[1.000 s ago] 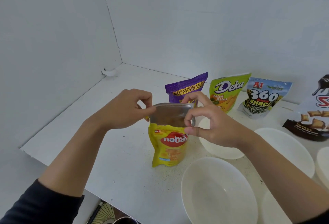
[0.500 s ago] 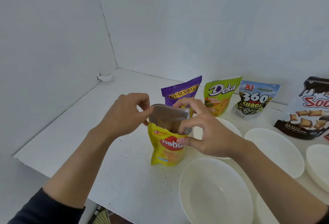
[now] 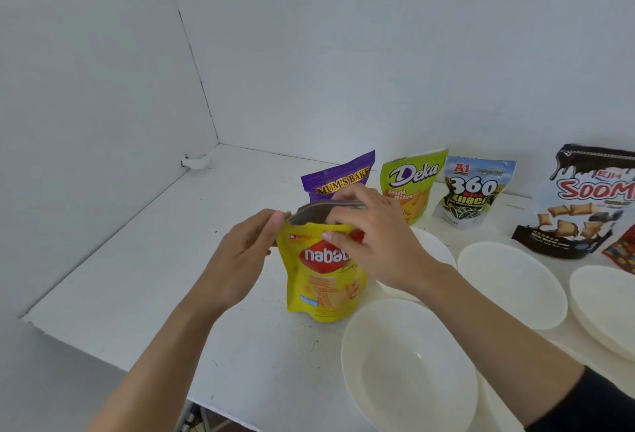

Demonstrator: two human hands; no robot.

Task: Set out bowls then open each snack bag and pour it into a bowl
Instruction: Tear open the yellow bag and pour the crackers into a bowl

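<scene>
A yellow Nabati bag [image 3: 321, 289] stands upright on the white table, its top spread open so the silver lining shows. My left hand [image 3: 245, 256] pinches the left edge of the mouth. My right hand [image 3: 372, 237] grips the right side of the mouth, fingers curled over the rim. An empty white bowl [image 3: 409, 368] sits just right of the bag at the front. A second bowl [image 3: 436, 253] lies behind my right wrist, a third [image 3: 512, 282] further right, and another bowl [image 3: 604, 308] at the right edge.
Along the back wall stand a purple Mum's Bake bag [image 3: 338, 175], a green Deka bag [image 3: 412, 181], an A1 360 Kuaci bag [image 3: 472, 189] and a Soom bag [image 3: 584, 201]. A red packet [image 3: 623, 253] shows at the far right. The table's front edge [image 3: 113, 359] runs close below my left arm.
The bag's mouth has been pulled wider, and my right hand's fingers have shifted over the front rim. The camera moved slightly left and down.
</scene>
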